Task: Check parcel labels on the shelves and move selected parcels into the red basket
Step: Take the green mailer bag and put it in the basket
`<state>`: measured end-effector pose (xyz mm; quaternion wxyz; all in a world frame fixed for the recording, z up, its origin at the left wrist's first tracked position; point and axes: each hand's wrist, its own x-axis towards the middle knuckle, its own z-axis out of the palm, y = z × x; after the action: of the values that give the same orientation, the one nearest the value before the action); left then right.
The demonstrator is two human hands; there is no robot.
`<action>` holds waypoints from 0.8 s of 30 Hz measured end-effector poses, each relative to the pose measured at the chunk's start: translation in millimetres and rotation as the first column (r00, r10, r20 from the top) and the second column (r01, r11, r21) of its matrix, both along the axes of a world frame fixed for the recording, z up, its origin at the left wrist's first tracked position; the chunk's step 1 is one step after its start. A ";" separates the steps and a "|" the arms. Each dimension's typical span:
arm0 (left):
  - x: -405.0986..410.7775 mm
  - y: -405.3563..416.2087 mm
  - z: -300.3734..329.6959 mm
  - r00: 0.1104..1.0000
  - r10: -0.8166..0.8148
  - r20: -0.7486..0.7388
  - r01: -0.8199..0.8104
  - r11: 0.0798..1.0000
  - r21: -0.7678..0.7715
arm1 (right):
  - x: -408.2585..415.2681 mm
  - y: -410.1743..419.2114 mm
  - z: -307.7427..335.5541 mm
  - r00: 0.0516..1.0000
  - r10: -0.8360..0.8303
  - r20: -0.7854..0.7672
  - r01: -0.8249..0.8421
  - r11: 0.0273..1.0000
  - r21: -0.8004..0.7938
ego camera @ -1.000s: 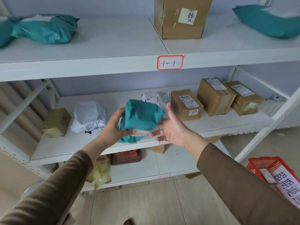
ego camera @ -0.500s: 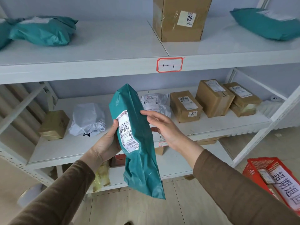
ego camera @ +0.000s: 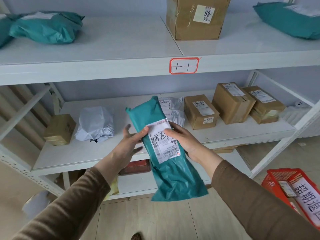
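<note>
The right hand (ego camera: 186, 139) grips the teal parcel (ego camera: 166, 153) from its right side, fingers behind it and thumb curled onto the white label (ego camera: 163, 141). The left hand (ego camera: 129, 144) holds the parcel's left edge, thumb pressed near the label's upper left corner, the other fingers spread and blurred. The parcel is held in the air in front of the middle shelf (ego camera: 103, 149), tilted, upper end toward the shelf and lower end hanging loose above the floor. The label faces the camera and bears handwritten marks and barcodes. On the middle shelf behind the hands lie a white bag (ego camera: 95, 125), a second white bag with a label (ego camera: 174, 108), and several cardboard boxes (ego camera: 232, 103). The upper shelf, with a red-bordered tag (ego camera: 183, 65) on its front edge, carries a large box (ego camera: 197, 16) and teal bags (ego camera: 46, 28). The red basket (ego camera: 277, 179) stands on the floor at lower right, well apart from the parcel.
</note>
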<state>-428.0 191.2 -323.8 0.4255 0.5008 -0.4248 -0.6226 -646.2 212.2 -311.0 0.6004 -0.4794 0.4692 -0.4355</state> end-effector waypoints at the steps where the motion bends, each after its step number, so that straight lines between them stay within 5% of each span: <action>1: 2.9 -2.2 -2.0 0.987 0.096 0.126 -0.084 0.992 -0.097 | -5.3 -3.3 -1.0 0.995 0.015 -0.095 -0.018 0.999 -0.027; 3: 12.8 -8.7 -4.9 0.866 0.242 0.437 -0.065 0.922 -0.383 | -15.6 -9.2 4.3 0.900 0.067 -0.432 -0.119 0.988 -0.095; 5: 21.2 -13.1 -2.3 0.657 0.283 0.698 0.233 0.805 -0.546 | -20.8 -16.2 12.9 0.598 0.114 -0.794 -0.299 0.950 -0.090; 8: 16.8 -12.7 1.1 0.266 0.145 0.953 0.669 0.684 -0.291 | -11.6 -24.1 26.4 0.150 0.094 -0.984 -0.541 0.841 -0.002; 10: 8.0 -10.2 -5.1 0.183 0.014 0.983 0.742 0.653 -0.148 | -2.8 -27.1 31.0 0.079 0.102 -0.992 -0.611 0.791 0.033; 12: 2.4 -8.3 -12.4 0.299 -0.077 0.951 0.691 0.705 -0.160 | 0.8 -28.2 34.1 0.084 0.117 -0.990 -0.628 0.777 0.039; 14: 1.6 -6.8 -18.8 0.519 -0.186 0.834 0.556 0.815 -0.164 | -1.1 -27.9 33.5 0.096 0.034 -0.995 -0.626 0.779 -0.033; 18: 2.1 1.1 -36.5 0.912 -0.254 0.322 0.258 0.966 0.032 | -12.8 -27.0 15.3 0.272 -0.381 -0.884 -0.454 0.759 -0.467; 21: -1.2 8.2 -48.1 0.987 -0.160 0.013 0.155 0.971 0.181 | -18.7 -20.7 -11.8 0.562 -0.527 -0.637 -0.040 0.752 -0.658; 24: -12.8 15.4 -53.7 0.985 -0.112 -0.128 0.137 0.967 0.215 | -15.9 -9.8 -32.5 0.784 -0.400 -0.475 0.231 0.898 -0.375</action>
<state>-440.7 206.6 -377.5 0.3504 0.4810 -0.3577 -0.7197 -662.1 202.5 -343.6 0.2821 -0.5804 0.6225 -0.4428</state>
